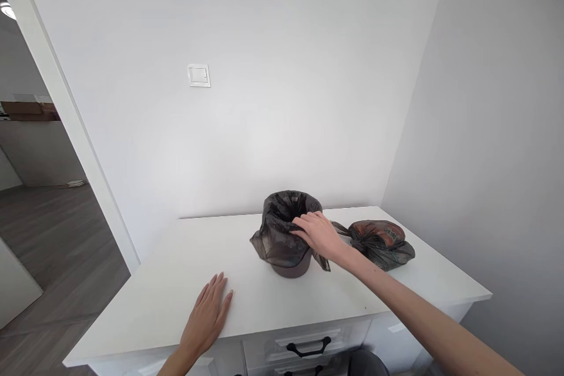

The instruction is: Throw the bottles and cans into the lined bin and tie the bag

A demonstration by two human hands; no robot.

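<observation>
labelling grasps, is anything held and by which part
The right hand touches the rim of the liner; a firm grip cannot be told. The left hand holds nothing.

One left hand (206, 316) and one right hand (318, 236) were counted, two in all. One bin (291, 270) and one bag liner (279, 247) were noted. One tied bag (381, 244) was recorded, giving two bags altogether. One cabinet (211, 249), one wall switch (198, 75) and one ceiling light (7, 10) were tallied. One drawer handle (309, 352) was seen whole; others, cut off at the lower edge of view, could not be counted.
</observation>
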